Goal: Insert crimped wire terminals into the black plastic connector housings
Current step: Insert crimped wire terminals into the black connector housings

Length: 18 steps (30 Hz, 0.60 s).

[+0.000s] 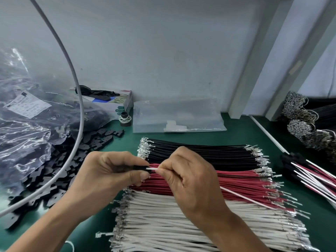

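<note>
Both forearms are extended forward from the lower edge of the view, bare to the wrist, and are brought together at the centre. The left hand [107, 171] is curled, thumb uppermost, fingertips pinched together. The right hand [189, 177] is held knuckles-up, its thumb and forefinger pinched toward the left fingertips.

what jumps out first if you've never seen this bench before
Centre frame, the left hand grips a black housing while the right hand pinches a white wire at its opening. Beneath lie stacked black wires, red wires and white wires.
</note>
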Each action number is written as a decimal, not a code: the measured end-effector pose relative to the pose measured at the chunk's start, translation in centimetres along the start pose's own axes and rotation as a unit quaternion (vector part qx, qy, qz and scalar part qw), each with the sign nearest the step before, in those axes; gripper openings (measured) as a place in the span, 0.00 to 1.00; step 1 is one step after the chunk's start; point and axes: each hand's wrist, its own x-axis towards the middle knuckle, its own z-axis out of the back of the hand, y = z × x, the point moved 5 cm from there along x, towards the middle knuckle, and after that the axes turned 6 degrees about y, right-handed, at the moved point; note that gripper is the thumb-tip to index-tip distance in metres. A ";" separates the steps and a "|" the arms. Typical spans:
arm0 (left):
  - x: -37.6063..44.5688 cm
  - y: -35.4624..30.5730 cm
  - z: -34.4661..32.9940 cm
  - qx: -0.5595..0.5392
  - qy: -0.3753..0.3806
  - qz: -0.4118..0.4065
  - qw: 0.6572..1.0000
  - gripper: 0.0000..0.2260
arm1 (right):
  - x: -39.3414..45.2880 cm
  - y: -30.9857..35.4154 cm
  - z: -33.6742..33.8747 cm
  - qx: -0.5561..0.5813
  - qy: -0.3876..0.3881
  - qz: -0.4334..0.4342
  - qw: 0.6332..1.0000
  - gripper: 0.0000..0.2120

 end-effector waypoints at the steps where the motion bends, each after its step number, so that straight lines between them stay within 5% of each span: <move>1: 0.1 0.0 0.2 -0.010 -0.006 -0.006 1.000 0.11 | 0.3 0.0 0.3 -0.020 -0.005 0.008 1.000 0.13; 7: 0.2 -0.8 1.7 -0.039 -0.087 -0.044 0.994 0.10 | 0.3 -1.3 0.7 -0.072 0.048 -0.041 0.995 0.09; 10: 0.4 -0.8 3.9 0.091 -0.141 -0.064 0.984 0.14 | 0.7 -1.3 3.4 -0.041 -0.066 -0.043 0.996 0.07; 14: 0.4 -0.3 5.4 0.454 -0.188 -0.054 0.869 0.12 | 1.4 -0.5 9.7 0.021 -0.260 -0.026 0.965 0.05; 18: 0.8 1.3 5.7 0.590 -0.110 0.029 0.799 0.18 | 1.9 -3.1 15.7 0.183 -0.299 -0.126 0.928 0.21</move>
